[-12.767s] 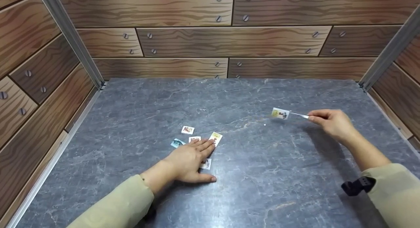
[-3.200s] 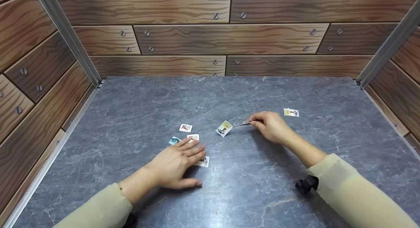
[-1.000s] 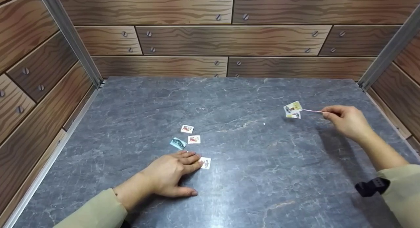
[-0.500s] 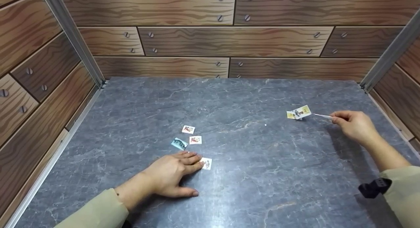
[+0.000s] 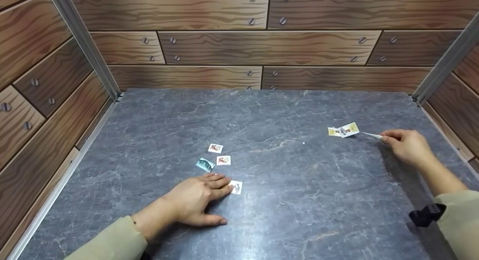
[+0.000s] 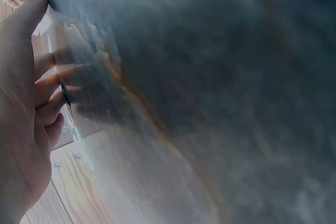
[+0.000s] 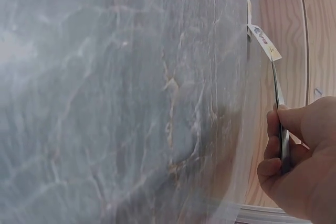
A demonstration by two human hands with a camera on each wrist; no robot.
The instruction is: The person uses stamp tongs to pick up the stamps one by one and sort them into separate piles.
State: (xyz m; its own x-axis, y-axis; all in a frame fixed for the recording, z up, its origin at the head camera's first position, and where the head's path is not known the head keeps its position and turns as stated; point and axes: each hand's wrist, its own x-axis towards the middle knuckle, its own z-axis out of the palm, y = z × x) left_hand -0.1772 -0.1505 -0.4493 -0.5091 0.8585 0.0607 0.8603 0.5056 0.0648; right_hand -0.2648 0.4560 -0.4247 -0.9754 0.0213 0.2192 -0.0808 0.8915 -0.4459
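Observation:
My right hand (image 5: 409, 147) pinches metal tweezers (image 7: 278, 90), whose tips meet the corner of a yellow-and-white stamp (image 5: 350, 129). In the right wrist view that stamp slants, its far end at another yellow-and-white stamp (image 5: 332, 131) on the table, which it partly covers. My left hand (image 5: 196, 200) lies palm down, fingers extended, its fingertips over the edge of a white stamp (image 5: 236, 187). Just beyond those fingers are a blue-green stamp (image 5: 205, 164) and two white stamps with red figures, a nearer one (image 5: 223, 160) and a farther one (image 5: 215, 148).
The grey marbled table (image 5: 277, 114) is enclosed by wood-patterned panels (image 5: 213, 46) at the back and sides. A tiny white speck (image 5: 303, 143) lies right of the middle. A black device (image 5: 427, 215) is strapped at my right sleeve.
Earlier, the tweezers lifted a yellow stamp from beside my left hand and carried it right. Over the last second it has shifted slightly right and lower across the other yellow stamp. My left hand stays put.

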